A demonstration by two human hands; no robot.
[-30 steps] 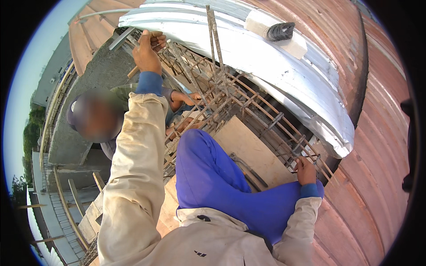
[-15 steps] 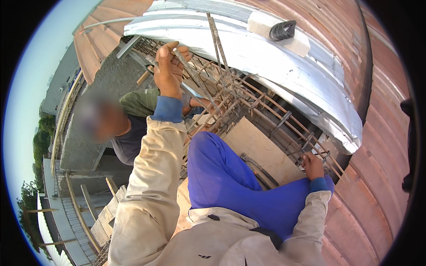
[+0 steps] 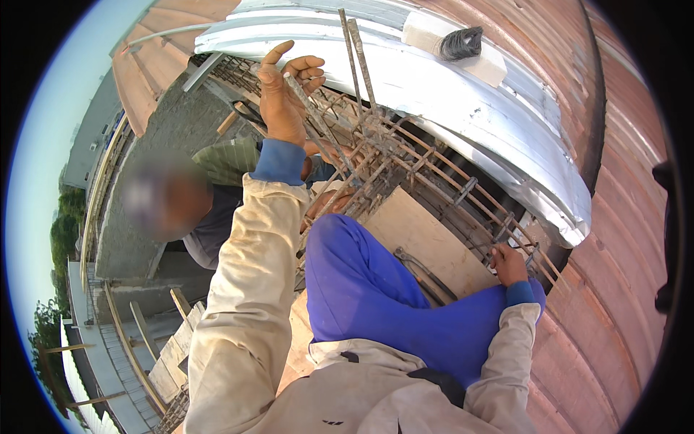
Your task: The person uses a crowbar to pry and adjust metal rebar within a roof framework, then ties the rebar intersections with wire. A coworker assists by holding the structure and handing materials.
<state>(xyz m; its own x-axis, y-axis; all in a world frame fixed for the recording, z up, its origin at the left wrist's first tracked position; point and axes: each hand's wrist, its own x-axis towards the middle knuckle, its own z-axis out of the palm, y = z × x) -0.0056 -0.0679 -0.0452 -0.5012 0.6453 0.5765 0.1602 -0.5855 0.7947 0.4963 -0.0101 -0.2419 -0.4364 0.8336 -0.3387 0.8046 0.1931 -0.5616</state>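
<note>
Head view, single entry.

Left hand (image 3: 283,98): raised high, fingers curled about a long steel rod (image 3: 318,123), thumb up. I read the hold as loose, fingers not fully wrapped. The rod slants down from this hand into the rebar cage (image 3: 405,166) below and to the right of it.

Right hand (image 3: 510,264): low, well apart from the left, closed on the near end of the cage bars, just above my blue-clad knee (image 3: 376,289). Whether it pinches a tie wire or only a bar I cannot tell.

Around the hands: curved metal sheet (image 3: 463,108) beyond the cage; a pale block carrying a coil of dark wire (image 3: 460,42) up and right of the left hand; a plywood board (image 3: 426,242) under the cage, between the two hands; a second person's hand (image 3: 340,155) touching the cage just below my left.

Handling note, my judgement: I tighten the left hold before steering the rod, keep it parallel with the neighbouring bars, steady the cage with the right, and keep the rod tip off the co-worker's fingers.
</note>
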